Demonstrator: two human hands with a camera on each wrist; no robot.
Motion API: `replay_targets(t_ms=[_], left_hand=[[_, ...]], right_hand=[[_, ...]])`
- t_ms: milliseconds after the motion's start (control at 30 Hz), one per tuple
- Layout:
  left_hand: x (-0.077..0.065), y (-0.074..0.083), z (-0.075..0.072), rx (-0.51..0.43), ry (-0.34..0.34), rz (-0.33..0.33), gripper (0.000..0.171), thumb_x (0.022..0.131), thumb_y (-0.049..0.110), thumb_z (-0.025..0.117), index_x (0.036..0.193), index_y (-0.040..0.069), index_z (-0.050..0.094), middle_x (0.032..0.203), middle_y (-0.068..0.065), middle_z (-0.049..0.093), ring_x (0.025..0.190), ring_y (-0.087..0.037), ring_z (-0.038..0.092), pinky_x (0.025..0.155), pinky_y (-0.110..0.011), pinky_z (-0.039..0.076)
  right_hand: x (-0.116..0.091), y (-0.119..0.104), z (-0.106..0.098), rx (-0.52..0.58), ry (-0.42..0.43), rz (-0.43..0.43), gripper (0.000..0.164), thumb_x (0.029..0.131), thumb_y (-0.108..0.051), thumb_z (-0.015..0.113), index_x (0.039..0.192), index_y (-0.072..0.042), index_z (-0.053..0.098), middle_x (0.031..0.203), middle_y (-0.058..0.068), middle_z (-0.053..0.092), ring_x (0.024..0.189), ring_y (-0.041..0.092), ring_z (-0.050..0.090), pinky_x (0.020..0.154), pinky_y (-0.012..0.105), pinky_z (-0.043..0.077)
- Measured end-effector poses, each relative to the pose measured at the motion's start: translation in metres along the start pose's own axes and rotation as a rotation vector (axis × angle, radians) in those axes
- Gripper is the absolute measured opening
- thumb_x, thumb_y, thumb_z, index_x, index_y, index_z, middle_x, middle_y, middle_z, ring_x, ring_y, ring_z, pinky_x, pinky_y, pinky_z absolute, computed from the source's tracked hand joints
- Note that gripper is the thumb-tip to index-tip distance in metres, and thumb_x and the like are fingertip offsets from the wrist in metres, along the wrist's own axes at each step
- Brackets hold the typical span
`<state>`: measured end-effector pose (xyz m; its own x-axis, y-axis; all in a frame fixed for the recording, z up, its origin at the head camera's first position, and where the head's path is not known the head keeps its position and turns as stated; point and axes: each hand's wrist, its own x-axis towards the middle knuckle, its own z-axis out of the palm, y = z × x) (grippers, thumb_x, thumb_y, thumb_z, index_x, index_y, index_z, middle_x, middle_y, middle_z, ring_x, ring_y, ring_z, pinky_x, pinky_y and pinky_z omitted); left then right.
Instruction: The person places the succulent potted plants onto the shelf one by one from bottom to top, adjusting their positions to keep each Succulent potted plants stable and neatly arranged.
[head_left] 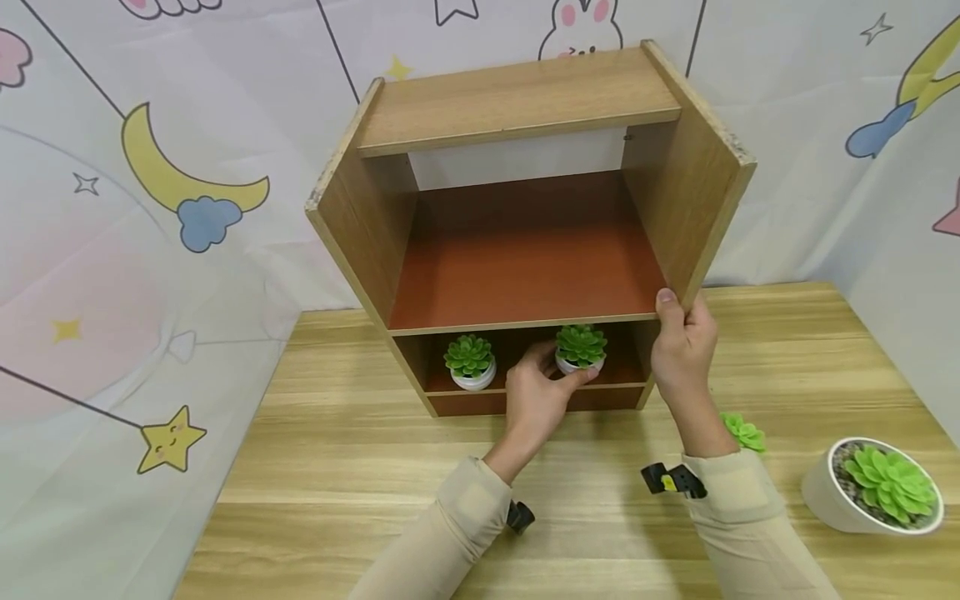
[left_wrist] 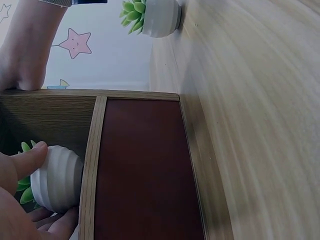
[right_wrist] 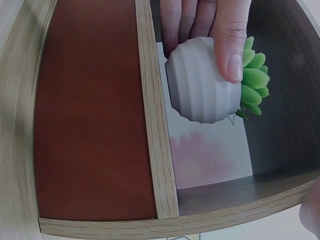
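While the right grip (head_left: 684,348) clasps the cabinet's side panel (head_left: 693,183), the left grip (head_left: 536,396) pinches a potted succulent (head_left: 581,345).

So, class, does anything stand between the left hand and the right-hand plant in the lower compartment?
Nothing visible does: the left hand grips that plant's pot, thumb and fingers on opposite sides. The other plant stands apart, to the left.

White fabric walls (head_left: 277,108), printed with yellow crescent moons (head_left: 155,177) and smiling stars (head_left: 171,442), enclose a pale wood-grain counter (head_left: 322,467). Soft shadows cross its surface.
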<state>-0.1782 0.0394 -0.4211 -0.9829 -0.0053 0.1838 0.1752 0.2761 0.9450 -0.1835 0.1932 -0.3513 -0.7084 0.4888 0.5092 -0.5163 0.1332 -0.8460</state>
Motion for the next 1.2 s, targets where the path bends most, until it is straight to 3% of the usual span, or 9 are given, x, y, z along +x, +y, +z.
replay_targets(t_ms=[233, 533, 1000, 1200], left_hand=[[0.001, -0.001, 0.000, 0.004, 0.000, 0.015, 0.053, 0.072, 0.023, 0.090, 0.117, 0.006, 0.067, 0.106, -0.005, 0.071, 0.097, -0.007, 0.065, 0.076, -0.024, 0.053], [0.004, 0.001, -0.003, 0.057, 0.000, 0.012, 0.055, 0.072, 0.027, 0.090, 0.117, 0.006, 0.067, 0.103, -0.004, 0.071, 0.093, -0.006, 0.065, 0.074, -0.024, 0.053], [0.003, -0.003, -0.003, 0.095, -0.010, 0.008, 0.056, 0.072, 0.030, 0.090, 0.117, 0.007, 0.067, 0.105, -0.004, 0.071, 0.095, -0.007, 0.065, 0.075, -0.023, 0.052], [0.002, -0.004, -0.003, 0.082, -0.010, 0.029, 0.056, 0.072, 0.029, 0.090, 0.118, 0.008, 0.067, 0.107, -0.003, 0.071, 0.097, -0.006, 0.065, 0.076, -0.023, 0.052]], right_hand=[[0.004, 0.025, -0.005, 0.004, 0.004, -0.002, 0.025, 0.096, -0.005, 0.050, 0.098, 0.018, 0.058, 0.085, -0.006, 0.061, 0.085, 0.011, 0.052, 0.077, 0.024, 0.040], [0.006, 0.023, -0.005, 0.022, 0.002, -0.006, 0.015, 0.096, -0.007, 0.052, 0.087, -0.006, 0.064, 0.085, 0.004, 0.059, 0.084, 0.013, 0.051, 0.077, 0.025, 0.039], [0.003, 0.022, -0.005, 0.031, -0.002, 0.007, 0.016, 0.096, -0.008, 0.053, 0.083, -0.009, 0.063, 0.082, 0.000, 0.058, 0.083, 0.013, 0.051, 0.076, 0.025, 0.039], [0.004, 0.025, -0.006, 0.015, 0.000, 0.001, 0.016, 0.096, -0.007, 0.051, 0.087, -0.001, 0.063, 0.085, -0.002, 0.060, 0.085, 0.012, 0.051, 0.078, 0.025, 0.040]])
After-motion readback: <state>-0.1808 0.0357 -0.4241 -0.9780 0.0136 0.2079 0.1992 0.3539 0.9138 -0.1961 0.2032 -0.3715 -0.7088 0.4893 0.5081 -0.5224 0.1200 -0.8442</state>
